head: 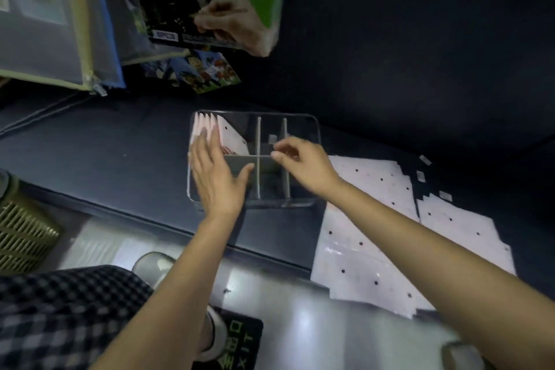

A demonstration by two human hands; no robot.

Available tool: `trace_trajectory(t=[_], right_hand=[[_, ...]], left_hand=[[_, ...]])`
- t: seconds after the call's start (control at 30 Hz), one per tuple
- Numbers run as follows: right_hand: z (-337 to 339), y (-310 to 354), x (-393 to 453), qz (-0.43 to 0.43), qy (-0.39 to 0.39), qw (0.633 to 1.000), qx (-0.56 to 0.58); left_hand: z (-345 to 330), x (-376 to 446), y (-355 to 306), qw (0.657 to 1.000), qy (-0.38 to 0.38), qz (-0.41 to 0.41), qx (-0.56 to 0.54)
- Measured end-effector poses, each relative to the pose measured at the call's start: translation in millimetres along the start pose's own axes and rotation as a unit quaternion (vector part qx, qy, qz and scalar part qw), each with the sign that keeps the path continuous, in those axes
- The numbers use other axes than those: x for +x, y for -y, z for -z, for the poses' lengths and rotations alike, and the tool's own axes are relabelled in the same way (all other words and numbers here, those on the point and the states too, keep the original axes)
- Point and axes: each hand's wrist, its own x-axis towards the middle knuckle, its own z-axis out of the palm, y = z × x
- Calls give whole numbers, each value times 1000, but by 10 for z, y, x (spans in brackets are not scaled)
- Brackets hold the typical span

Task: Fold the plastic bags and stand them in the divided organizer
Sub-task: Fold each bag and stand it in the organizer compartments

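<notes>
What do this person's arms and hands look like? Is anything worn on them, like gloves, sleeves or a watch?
Both forearms are bare as far as the picture shows; no sleeve reaches into view. The left hand and right hand wear no gloves, and no watch, bracelet or ring can be seen on either. The only clothing in view is a black and grey checked garment at the lower left.

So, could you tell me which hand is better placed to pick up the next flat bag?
Right hand, probably: the flat plastic bags lie beside its forearm, while the left hand rests against the folded bags.

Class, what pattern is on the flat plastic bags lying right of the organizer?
White with small black dots: plastic bags, clearest in the head view.
</notes>
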Motion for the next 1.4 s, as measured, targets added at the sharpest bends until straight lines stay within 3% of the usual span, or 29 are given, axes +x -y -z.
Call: trace_trajectory(t=[0.1, 0.17, 0.23, 0.3, 0.4, 0.53, 0.63, 0.83, 1.03, 1.1, 1.13, 1.23, 1.27, 1.33, 1.4], right_hand=[[338, -579, -695, -31, -2, 999, -30], [484, -996, -1224, -85, 24, 994, -58], [561, -1370, -1748, -132, 50, 985, -95], [571, -1667, -2221, -151, 90, 976, -124], [491, -1983, -2704, -131, 140, 969, -158], [397, -2152, -2863, -90, 61, 980, -165], [429, -2203, -2819, -112, 35, 989, -96], [796, -2120, -2674, -144, 151, 978, 7], [1387, -1812, -2339, -167, 190, 954, 162], [1532, -1787, -2205, -168, 167, 957, 169], [1576, -1798, -2139, -172, 145, 960, 169], [1584, -1916, -1907, -182, 41, 968, 166], [1555, -1965, -1812, -187, 9, 970, 156], [1472, -2076, -1617, -203, -30, 972, 115], [1376, -2204, -1439, -225, -41, 969, 92]], left_hand=[[-139, -382, -335, 983, 66, -169, -33], [-296, -707, -511, 947, 204, -246, -37], [-452, -1082, -601, 888, 390, -243, -16], [-597, -1411, -566, 823, 505, -253, 59], [-685, -1712, -435, 790, 525, -283, 143], [-663, -1772, -391, 818, 485, -286, 117], [-617, -1729, -435, 829, 483, -261, 103], [-535, -1525, -647, 795, 581, -165, 61], [-341, -1129, -1126, 749, 654, -102, 2], [-275, -1015, -1253, 756, 648, -75, -48], [-268, -976, -1298, 785, 611, -68, -77], [-316, -978, -1375, 922, 365, -81, -101], [-337, -1028, -1390, 948, 290, -96, -85], [-411, -1164, -1383, 962, 213, -163, -53], [-526, -1315, -1328, 946, 217, -238, -24]])
